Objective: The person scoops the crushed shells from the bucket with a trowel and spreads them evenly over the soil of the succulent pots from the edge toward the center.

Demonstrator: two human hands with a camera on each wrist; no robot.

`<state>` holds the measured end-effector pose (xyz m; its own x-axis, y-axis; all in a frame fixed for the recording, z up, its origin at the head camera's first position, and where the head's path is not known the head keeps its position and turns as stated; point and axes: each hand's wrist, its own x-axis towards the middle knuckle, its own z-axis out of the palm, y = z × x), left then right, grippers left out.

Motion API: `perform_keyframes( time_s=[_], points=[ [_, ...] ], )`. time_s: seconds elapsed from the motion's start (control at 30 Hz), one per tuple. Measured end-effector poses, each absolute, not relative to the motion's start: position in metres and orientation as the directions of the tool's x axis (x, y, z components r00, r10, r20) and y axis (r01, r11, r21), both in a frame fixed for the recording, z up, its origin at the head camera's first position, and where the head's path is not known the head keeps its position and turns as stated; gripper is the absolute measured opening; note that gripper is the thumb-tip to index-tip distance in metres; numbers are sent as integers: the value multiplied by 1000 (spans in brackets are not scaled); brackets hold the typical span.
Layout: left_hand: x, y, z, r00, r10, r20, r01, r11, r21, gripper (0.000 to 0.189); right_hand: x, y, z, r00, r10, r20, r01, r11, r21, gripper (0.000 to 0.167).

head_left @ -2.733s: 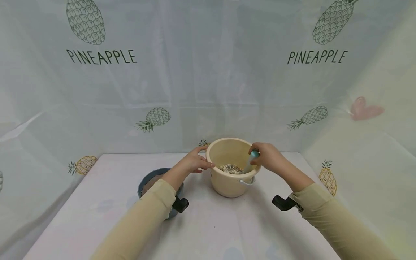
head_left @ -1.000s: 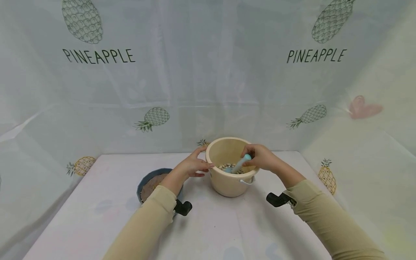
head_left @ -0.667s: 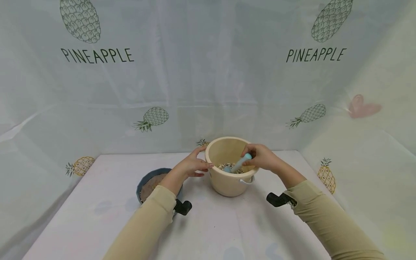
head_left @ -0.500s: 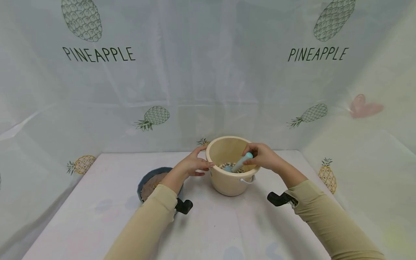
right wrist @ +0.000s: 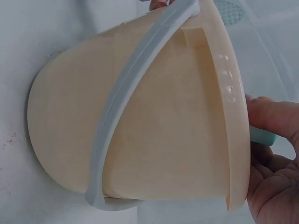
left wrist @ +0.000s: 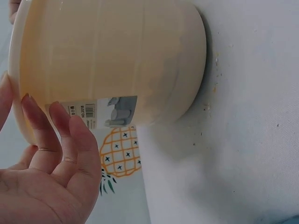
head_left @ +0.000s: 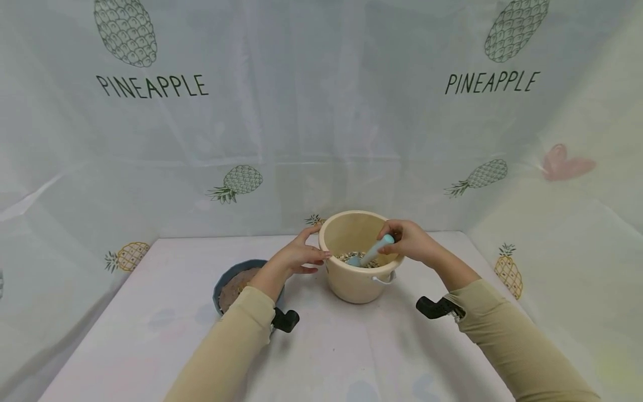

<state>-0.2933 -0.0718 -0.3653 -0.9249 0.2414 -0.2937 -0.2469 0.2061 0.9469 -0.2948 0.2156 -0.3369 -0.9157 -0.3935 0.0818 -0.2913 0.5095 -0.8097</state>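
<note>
A cream bucket (head_left: 354, 285) stands upright on the table, with small mottled grains (head_left: 346, 257) inside. My left hand (head_left: 296, 258) holds its left rim; in the left wrist view, the fingers (left wrist: 44, 135) lie against the outer wall near a label (left wrist: 88, 114). Over the right rim, my right hand (head_left: 413, 241) grips the handle of a light-blue scoop (head_left: 374, 249). The scoop leans to the right, its blade down among the grains. In the right wrist view, the handle end (right wrist: 262, 135) shows between thumb and fingers, while the bucket wall hides the blade.
A blue bowl (head_left: 218, 287) containing brownish-grey material sits left of the bucket, partly hidden by the left forearm. The bucket's pale handle (right wrist: 119, 102) hangs down its side. A pineapple-print curtain (head_left: 321, 111) rises behind the white table (head_left: 331, 368). Crumbs lie beside the bucket.
Earlier, the scoop stood steeper by the bucket's right wall; now it is slanted with its blade further left in the grains. Over the last second the right hand shifts slightly right. The left hand stays put.
</note>
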Motion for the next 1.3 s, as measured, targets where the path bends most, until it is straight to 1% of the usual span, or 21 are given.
perform_keyframes(
  time_s=[0.33,0.7,0.9,1.07,1.3],
  points=[
    [-292,-72,-364,-922,226,-313,-271,199,942,88,-295,222,-335,-922,-377,91,-279,481,-831,20],
    [-290,-71,-363,-923,232,-308,-265,197,944,85,-284,234,-333,-933,-337,129,-274,430,-860,24],
    [-290,-70,-363,-923,234,-305,-266,187,946,85,-279,241,-336,-946,-289,146,-262,415,-871,26],
    [-291,-69,-364,-926,227,-302,-263,187,947,87,-275,242,-338,-951,-261,162,-255,375,-891,26],
    [-288,-68,-362,-929,219,-300,-262,186,947,84,-271,243,-343,-959,-225,171,-244,353,-903,29]
  ],
)
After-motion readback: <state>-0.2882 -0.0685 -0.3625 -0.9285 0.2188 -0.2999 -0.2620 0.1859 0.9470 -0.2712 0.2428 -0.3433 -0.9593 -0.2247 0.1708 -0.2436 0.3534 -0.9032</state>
